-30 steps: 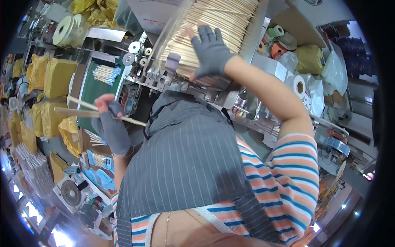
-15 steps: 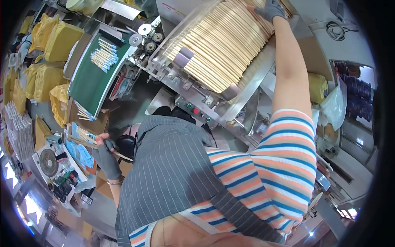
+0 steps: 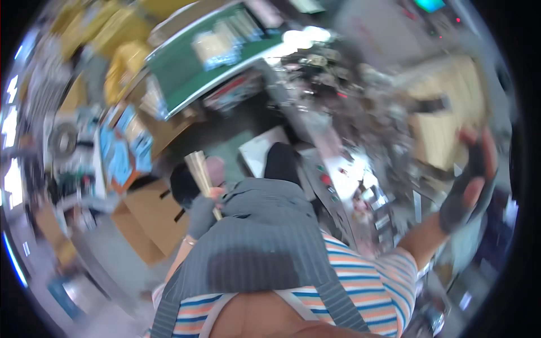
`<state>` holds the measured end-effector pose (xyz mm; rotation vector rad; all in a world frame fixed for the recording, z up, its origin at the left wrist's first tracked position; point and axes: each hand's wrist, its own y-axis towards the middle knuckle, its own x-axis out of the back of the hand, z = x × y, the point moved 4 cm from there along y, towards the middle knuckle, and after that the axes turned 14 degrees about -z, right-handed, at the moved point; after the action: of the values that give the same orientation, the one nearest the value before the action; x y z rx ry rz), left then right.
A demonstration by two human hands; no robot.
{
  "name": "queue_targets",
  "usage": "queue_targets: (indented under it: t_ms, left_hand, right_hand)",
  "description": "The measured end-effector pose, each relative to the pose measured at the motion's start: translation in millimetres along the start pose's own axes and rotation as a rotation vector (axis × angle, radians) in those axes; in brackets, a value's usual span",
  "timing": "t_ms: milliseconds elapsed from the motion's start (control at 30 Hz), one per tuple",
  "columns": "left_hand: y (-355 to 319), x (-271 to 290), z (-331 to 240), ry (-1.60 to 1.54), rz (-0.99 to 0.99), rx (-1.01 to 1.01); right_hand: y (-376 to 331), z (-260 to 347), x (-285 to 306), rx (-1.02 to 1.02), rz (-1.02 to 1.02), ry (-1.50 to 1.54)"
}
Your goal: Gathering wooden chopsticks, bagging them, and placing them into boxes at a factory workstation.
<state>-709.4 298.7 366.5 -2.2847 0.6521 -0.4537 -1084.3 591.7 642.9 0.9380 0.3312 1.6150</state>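
Observation:
My left hand (image 3: 202, 216), in a grey fingerless glove, is closed around a small bundle of pale wooden chopsticks (image 3: 197, 169) in front of my apron's left side. The sticks slant up and away from the fist. At the right, my right hand (image 3: 470, 177), gloved the same way, is raised with its fingers stretched out and nothing visible in it. Motion blurs it. Just beyond it lies a broad stack of wooden chopsticks (image 3: 451, 107) in the feeding machine (image 3: 360, 107), also smeared.
A green conveyor belt (image 3: 174, 76) carries wrapped bundles of sticks (image 3: 217, 48). An open cardboard box (image 3: 149, 217) stands left of my left hand, near blue packaging (image 3: 121, 146). Yellow sacks (image 3: 121, 31) are piled at the far left. A machine control panel (image 3: 332, 186) is ahead of me.
My view has swung, so the machine now sits farther right. The right hand has come off the chopstick stack and back toward me. My left hand, still gripping sticks, is now nearer my waist.

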Motion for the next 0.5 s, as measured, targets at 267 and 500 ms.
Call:
queue_targets:
  t_ms: [267,500]
  left_hand:
    - [43.4,182.6,131.0,-0.252,-0.169,0.172]
    - [53.4,270.4,95.3,-0.395,-0.378,-0.034]
  right_hand:
    - [-238.5,43.0,-381.6,-0.451,0.549,0.364]
    - [-303.4,100.5,-646.0,-0.307,0.819,0.519]
